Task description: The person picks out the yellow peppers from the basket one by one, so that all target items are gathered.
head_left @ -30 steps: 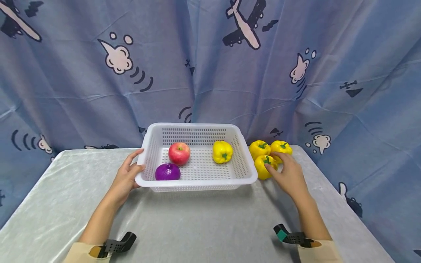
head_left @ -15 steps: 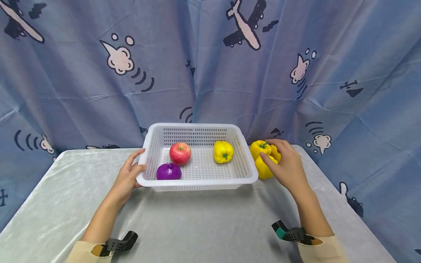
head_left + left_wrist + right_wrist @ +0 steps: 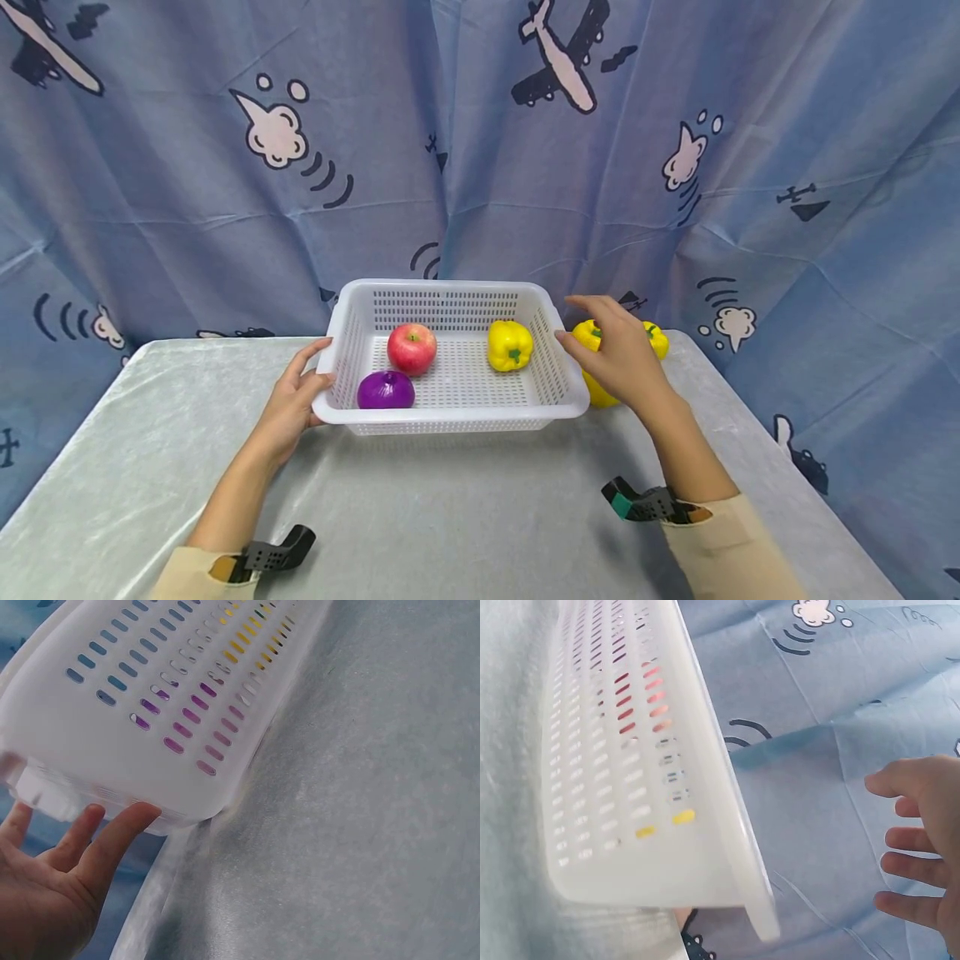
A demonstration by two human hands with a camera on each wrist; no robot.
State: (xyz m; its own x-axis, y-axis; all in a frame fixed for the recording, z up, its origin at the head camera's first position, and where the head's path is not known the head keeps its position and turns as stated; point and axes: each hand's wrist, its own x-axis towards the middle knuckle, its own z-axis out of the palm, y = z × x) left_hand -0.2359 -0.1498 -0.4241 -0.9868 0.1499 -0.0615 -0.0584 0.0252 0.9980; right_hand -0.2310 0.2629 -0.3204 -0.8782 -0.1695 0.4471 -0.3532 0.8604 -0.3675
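Note:
In the head view, a white perforated basket [image 3: 450, 414] holds a red apple [image 3: 412, 349], a purple onion [image 3: 386, 390] and a yellow bell pepper [image 3: 510, 346]. My left hand [image 3: 288, 400] grips its left end, thumb over the rim; the left wrist view shows fingertips [image 3: 139, 814] right at the rim's underside. Above the basket's right rim is my right hand [image 3: 622, 350], thumb and fingers apart, holding nothing. It partly hides several yellow bell peppers [image 3: 657, 340] grouped beside the basket. In the right wrist view its spread fingers [image 3: 911, 868] are apart from the basket wall.
A pale cloth covers the table [image 3: 450, 508]. Behind the far edge hangs a blue curtain [image 3: 480, 167] printed with planes and clouds. Each wrist carries a black camera strap [image 3: 277, 552].
My right hand has risen off the yellow peppers and moved left toward the basket's right rim, uncovering part of the rear right pepper. My left hand stays on the basket.

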